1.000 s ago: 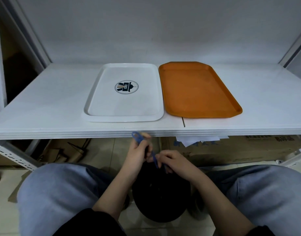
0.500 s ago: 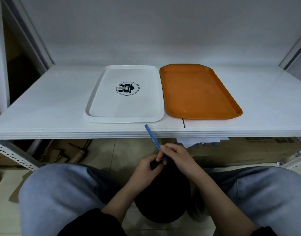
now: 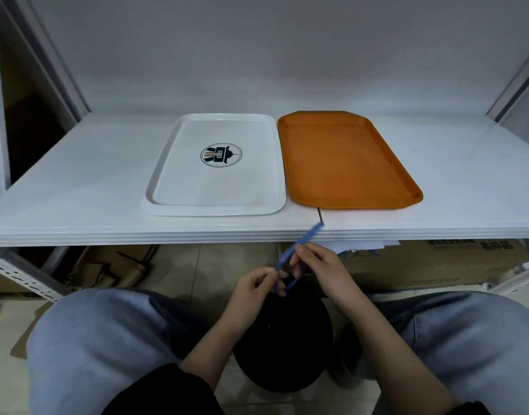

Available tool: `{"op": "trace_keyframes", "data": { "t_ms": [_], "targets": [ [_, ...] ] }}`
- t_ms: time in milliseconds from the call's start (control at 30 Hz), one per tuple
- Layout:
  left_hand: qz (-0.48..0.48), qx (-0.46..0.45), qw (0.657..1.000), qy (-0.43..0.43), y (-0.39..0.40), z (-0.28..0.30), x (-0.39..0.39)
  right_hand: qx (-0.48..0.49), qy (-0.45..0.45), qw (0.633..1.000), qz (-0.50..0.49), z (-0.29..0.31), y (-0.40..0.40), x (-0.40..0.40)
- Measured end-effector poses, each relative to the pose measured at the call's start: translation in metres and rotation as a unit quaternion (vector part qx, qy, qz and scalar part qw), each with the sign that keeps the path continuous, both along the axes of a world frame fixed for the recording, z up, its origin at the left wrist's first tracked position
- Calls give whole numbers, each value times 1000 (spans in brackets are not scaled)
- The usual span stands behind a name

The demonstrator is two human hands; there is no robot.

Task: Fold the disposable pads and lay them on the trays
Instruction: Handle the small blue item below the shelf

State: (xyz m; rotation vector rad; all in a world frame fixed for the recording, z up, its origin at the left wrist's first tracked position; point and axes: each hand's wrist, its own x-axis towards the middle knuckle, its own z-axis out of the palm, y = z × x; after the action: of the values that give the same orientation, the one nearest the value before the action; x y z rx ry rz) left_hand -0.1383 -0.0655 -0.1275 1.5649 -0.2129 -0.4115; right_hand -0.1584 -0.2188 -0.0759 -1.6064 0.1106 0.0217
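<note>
Single head view, wide-angle, looks forward and down past knees; shelf near, wall behind.

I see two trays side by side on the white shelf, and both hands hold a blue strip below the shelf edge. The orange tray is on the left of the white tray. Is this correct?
Not quite. In the head view the orange tray lies to the right of the white tray, not the left. The rest holds: both sit side by side on the white shelf, and the left hand and right hand hold the blue strip below its edge.
</note>
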Motion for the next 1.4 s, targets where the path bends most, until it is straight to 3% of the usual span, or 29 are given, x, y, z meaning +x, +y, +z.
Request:
{"op": "trace_keyframes", "data": {
  "t_ms": [167,467,600,800,967,1100,1233,1400],
  "targets": [
    [-5,30,999,12,-6,-2,1,-40,-32,999,-7,-2,3,-3],
    [-117,182,973,-80,0,3,-3,-70,-1,996,47,4,13,3],
    [-139,199,966,-93,3,7,-5,-124,9,990,72,4,20,7],
    [-133,228,957,-124,3,6,-7,-115,20,991,70,7,23,11],
    [-110,178,974,-90,0,5,-7,-144,26,987,72,-2,22,11],
    [-76,121,989,-35,-1,4,-3,-306,29,948,79,-10,16,2],
    [-44,82,996,-2,1,2,0,-525,-34,847,76,-21,11,-8],
    [-35,63,997,20,1,-1,3,-531,-33,844,67,-29,3,-14]
  ]
}}
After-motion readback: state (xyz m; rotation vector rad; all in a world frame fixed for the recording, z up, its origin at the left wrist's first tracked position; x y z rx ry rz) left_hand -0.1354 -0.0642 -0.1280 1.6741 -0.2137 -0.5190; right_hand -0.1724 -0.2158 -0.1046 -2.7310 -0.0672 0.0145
